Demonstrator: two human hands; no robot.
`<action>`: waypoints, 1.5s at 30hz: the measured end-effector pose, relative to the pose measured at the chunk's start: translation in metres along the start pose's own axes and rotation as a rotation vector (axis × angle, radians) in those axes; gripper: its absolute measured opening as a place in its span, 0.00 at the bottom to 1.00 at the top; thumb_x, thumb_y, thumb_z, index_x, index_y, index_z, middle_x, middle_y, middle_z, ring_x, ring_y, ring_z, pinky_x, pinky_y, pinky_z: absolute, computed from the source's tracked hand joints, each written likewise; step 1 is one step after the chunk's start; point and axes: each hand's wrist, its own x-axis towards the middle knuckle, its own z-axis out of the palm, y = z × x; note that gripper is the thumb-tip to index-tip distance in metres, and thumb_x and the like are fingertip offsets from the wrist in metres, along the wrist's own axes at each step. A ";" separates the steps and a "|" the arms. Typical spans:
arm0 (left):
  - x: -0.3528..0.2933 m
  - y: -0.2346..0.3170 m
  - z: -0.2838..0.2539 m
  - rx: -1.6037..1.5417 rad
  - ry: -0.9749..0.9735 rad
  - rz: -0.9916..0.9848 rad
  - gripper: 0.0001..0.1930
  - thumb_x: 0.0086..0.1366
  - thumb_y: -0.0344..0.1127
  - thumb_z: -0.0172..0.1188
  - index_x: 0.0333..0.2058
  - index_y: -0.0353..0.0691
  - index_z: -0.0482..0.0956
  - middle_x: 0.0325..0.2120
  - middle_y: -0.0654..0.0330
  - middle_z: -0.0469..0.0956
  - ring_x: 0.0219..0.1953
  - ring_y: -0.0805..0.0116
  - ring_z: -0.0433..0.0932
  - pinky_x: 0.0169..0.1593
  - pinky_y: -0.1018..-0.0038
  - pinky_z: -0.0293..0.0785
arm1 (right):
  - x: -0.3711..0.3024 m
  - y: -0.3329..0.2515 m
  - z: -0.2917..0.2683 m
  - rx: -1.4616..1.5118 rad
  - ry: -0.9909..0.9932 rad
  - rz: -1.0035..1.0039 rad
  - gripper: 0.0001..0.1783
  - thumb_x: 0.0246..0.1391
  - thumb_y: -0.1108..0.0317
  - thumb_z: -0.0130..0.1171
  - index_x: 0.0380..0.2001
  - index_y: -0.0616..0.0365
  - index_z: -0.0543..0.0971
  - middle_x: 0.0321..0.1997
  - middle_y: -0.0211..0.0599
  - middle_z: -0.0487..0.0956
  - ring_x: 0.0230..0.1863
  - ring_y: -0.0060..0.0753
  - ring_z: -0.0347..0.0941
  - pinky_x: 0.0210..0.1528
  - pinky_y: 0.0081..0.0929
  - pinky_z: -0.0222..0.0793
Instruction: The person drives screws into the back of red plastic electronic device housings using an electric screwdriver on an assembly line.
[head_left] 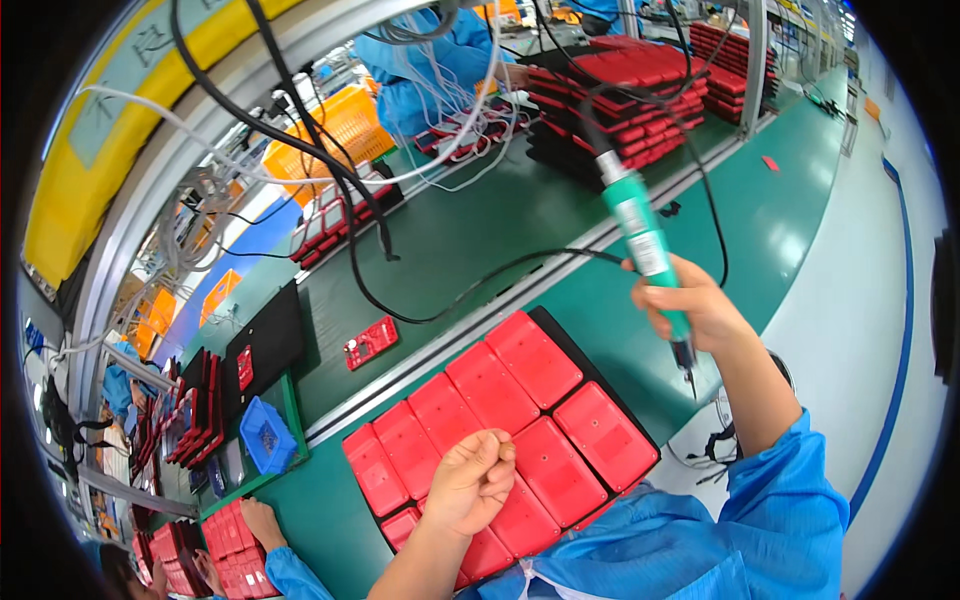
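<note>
My right hand (700, 308) is wrapped round a green electric screwdriver (648, 250), held tilted in the air with its bit pointing down, to the right of the tray. A black cable runs from its upper end. In front of me a black tray (562, 333) holds several red plastic housings (598, 425) in rows, with small screw holes in their faces. Over the middle of these housings hovers my left hand (472, 485), thumb and fingers pinched together. Whatever the pinch holds is too small to make out.
A metal rail (335, 420) runs along the green bench. Beyond it lie a red circuit board (371, 343) and a blue bin (268, 438) of small parts. Tall stacks of red housings (640, 95) stand at the back. Black cables (345, 190) hang down. A co-worker's hand (262, 522) is at lower left.
</note>
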 end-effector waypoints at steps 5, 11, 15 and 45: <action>0.001 -0.002 0.002 0.027 -0.021 -0.030 0.08 0.61 0.34 0.49 0.34 0.36 0.70 0.21 0.64 0.64 0.17 0.82 0.58 0.16 0.90 0.52 | 0.010 0.069 -0.021 -1.025 0.199 -0.001 0.22 0.43 0.68 0.55 0.42 0.64 0.66 0.30 0.44 0.72 0.26 0.38 0.70 0.28 0.30 0.66; 0.005 -0.001 -0.007 -0.097 -0.240 0.012 0.04 0.60 0.26 0.45 0.35 0.37 0.65 0.19 0.67 0.58 0.16 0.82 0.56 0.16 0.87 0.49 | 0.002 0.103 -0.024 -1.549 0.385 -0.210 0.17 0.39 0.71 0.56 0.37 0.63 0.69 0.35 0.48 0.72 0.40 0.48 0.69 0.43 0.38 0.65; 0.013 0.000 -0.012 -0.074 -0.276 0.056 0.04 0.62 0.28 0.41 0.35 0.38 0.64 0.19 0.67 0.57 0.15 0.81 0.55 0.16 0.86 0.48 | -0.017 0.107 -0.035 -1.633 0.391 -0.231 0.19 0.41 0.71 0.57 0.41 0.57 0.71 0.38 0.47 0.73 0.46 0.46 0.66 0.50 0.33 0.61; 0.021 0.015 -0.013 0.012 -0.270 0.089 0.08 0.63 0.29 0.33 0.23 0.45 0.56 0.15 0.67 0.53 0.11 0.80 0.50 0.14 0.83 0.43 | -0.094 0.311 0.001 -1.043 -0.714 0.433 0.16 0.46 0.58 0.49 0.36 0.52 0.75 0.39 0.42 0.75 0.41 0.47 0.70 0.43 0.39 0.66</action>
